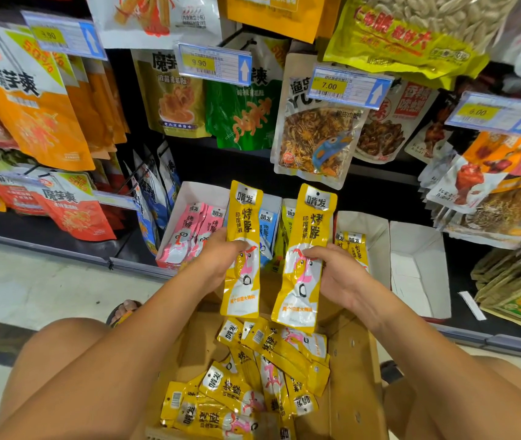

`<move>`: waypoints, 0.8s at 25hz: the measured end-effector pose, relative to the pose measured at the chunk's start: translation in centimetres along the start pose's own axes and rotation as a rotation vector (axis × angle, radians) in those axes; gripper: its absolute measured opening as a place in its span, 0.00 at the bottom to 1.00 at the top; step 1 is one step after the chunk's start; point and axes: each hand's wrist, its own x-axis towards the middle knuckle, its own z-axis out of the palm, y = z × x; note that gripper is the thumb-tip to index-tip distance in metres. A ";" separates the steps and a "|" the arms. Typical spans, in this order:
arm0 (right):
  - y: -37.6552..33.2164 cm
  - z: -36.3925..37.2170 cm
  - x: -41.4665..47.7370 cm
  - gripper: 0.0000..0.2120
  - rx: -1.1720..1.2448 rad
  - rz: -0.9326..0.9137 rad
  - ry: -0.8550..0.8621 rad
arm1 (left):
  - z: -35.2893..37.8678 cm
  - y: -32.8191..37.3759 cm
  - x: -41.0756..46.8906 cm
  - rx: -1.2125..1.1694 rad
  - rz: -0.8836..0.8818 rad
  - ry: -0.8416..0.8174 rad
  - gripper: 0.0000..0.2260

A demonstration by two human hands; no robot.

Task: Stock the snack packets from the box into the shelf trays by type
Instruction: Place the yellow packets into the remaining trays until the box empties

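- I am crouched at a low shelf with an open cardboard box (354, 360) between my knees. Every place below is given from that box.
- The step in hand, as I judge it, is mid-transfer. Two packets are held clear of the box and not yet placed.
- My left hand (218, 258) grips one yellow packet (243, 217) round its middle, upright above the box's far edge.
- My right hand (338, 274) grips a second yellow packet (311, 230) the same way, just right of the first.
- Inside the box lies a loose heap of matching yellow packets (253, 385).
- White shelf trays stand in a row beyond the box.
- The tray beyond its far-left corner holds pink packets (186, 230).
- Straight beyond the box are blue packets (267, 230).
- The tray beyond its far-right corner holds a few upright yellow packets (352, 246) of my kind.
- Further right stands a white tray (418, 265) with bare walls showing.
- The next move, I judge, is to carry both packets to the yellow tray and stand them upright there, clear of the pink and blue.
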 end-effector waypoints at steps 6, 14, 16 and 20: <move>0.9 1.4 -0.2 0.27 -0.151 -0.115 -0.040 | 1.8 -0.4 -0.9 -0.083 0.018 -0.169 0.10; 1.3 0.7 -1.0 0.16 -0.418 -0.119 0.093 | 4.1 -1.5 0.0 -0.070 0.004 -0.098 0.12; 1.4 -0.3 -1.2 0.12 -0.607 -0.060 0.092 | 4.6 -1.6 0.3 -0.068 0.021 -0.061 0.12; 0.5 -3.1 -1.2 0.13 -0.533 0.040 0.148 | 5.5 -1.7 0.7 0.028 0.065 -0.063 0.12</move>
